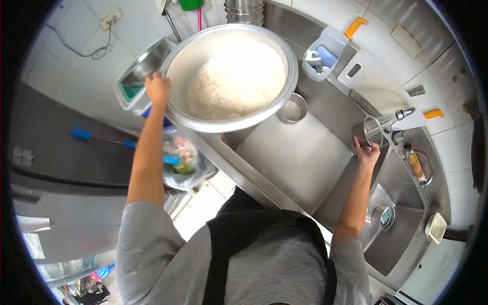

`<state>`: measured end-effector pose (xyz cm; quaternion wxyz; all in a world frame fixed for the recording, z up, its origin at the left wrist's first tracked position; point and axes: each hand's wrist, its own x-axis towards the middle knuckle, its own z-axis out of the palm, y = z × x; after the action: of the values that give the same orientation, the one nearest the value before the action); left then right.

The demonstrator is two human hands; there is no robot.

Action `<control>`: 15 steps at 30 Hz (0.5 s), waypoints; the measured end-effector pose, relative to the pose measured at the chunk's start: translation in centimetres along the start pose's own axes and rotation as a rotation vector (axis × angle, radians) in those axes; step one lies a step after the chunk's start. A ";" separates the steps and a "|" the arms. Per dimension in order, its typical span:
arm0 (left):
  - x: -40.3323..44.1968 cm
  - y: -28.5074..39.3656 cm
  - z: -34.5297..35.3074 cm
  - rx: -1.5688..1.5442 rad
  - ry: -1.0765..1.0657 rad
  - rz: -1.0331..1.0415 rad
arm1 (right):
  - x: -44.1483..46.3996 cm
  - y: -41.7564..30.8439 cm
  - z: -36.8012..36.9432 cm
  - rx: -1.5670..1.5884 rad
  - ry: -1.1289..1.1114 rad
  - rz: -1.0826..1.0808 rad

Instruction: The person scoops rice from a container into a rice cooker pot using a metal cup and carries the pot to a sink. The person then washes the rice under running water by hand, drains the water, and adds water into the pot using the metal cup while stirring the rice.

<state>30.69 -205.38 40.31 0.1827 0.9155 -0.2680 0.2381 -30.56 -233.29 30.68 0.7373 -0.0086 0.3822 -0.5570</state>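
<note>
My left hand (158, 89) is closed at the left rim of a big round metal basin (231, 123). The basin is full of pale, loose grains that look like rice (223, 84), overexposed at the top. It rests over the left end of the steel sink. To the right, my right hand (367, 151) has its fingers around a clear plastic cup (373, 131) by the sink's back wall, near the tap (405, 113). Glare hides whether water runs into the cup. A small round metal container (293, 108) sits in the sink beside the basin.
A steel bowl (146, 65) leans left of the basin, above a lined waste bag (185, 152). Behind the sink are a plastic caddy (321, 53), a white cutting board (363, 76) and orange-handled tools. A smaller sink basin (394, 239) lies right, holding a metal cup (382, 217).
</note>
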 end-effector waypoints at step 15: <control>-0.2 0.7 -1.9 -0.038 -0.251 0.132 | -0.8 2.5 5.7 0.241 0.166 -0.061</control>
<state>29.55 -204.99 41.90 0.1490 0.9148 -0.3529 0.1280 -25.33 -233.99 34.09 0.6817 0.1144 0.3719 -0.6197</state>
